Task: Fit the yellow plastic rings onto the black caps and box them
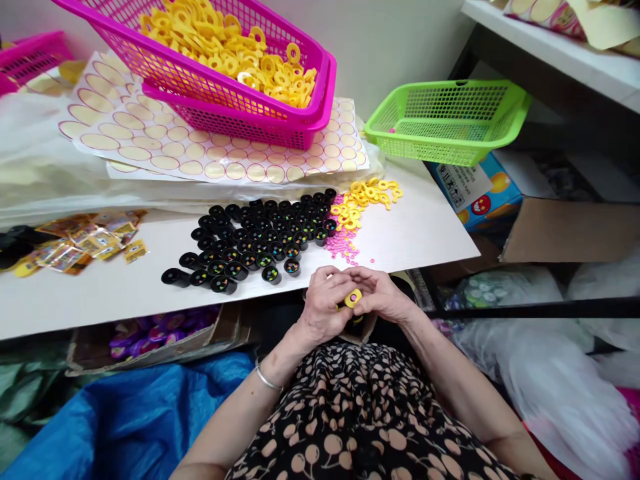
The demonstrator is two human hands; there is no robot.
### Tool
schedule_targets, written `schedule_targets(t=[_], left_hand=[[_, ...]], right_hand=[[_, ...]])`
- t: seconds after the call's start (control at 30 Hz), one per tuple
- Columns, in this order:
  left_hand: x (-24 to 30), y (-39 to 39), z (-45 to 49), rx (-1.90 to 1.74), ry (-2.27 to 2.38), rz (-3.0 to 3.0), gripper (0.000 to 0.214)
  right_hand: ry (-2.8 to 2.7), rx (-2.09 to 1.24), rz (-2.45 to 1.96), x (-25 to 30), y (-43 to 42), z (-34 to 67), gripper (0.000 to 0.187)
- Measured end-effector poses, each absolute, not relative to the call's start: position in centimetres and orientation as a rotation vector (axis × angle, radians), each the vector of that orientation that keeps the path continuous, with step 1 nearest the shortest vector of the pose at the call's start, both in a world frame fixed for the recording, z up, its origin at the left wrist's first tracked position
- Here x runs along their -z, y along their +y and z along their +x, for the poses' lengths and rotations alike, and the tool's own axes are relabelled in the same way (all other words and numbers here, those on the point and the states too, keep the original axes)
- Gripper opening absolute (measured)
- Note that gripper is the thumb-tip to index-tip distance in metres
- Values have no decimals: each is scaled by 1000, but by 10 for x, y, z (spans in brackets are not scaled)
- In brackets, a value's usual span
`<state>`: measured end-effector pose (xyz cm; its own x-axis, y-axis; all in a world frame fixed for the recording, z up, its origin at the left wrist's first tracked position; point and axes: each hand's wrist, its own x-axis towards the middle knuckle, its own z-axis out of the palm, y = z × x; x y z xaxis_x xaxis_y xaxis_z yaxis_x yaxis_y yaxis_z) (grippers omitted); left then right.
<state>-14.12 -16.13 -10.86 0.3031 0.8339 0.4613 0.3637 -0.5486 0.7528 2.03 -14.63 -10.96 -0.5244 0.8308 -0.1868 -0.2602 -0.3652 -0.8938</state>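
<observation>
My left hand and my right hand meet in front of my body, just off the table's front edge. Between their fingers is a small yellow ring-shaped piece with a pink centre. The fingers of both hands are closed around it, and what lies beneath it is mostly hidden. On the table just beyond stand several small black cups with colourful bits inside. Loose yellow rings and tiny pink pieces lie at the right of the cups.
A pink basket full of yellow rings rests on sticker sheets. Behind the table's right end is a green basket. Small printed packets lie at left. Below my hands is a cardboard box; another box holds purple items.
</observation>
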Motion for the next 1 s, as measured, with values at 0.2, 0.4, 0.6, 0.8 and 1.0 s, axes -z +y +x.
schedule_targets(t=[0.2,0.4,0.6,0.8,1.0], left_hand=[[112,-166,-134,-1166,1069,2093,19],[119,-165,-133,-1198,1068,2091,17],[134,-177,-137,-1048,1047,2225,10],[150,-186,-137,-940,1084,2272,11],[165,-182,-144,-787,1163,2156,30]], right_hand=[[-1230,-1874,-947,109,-150,18,58],[-1161,-1749,-974,117,-158,14,47],[-1120,-2112,-942,128,-164,16,43],[-1047,-2117,-969,155,-171,15,39],[-1430,-1923,-1196,177,-163,9,27]])
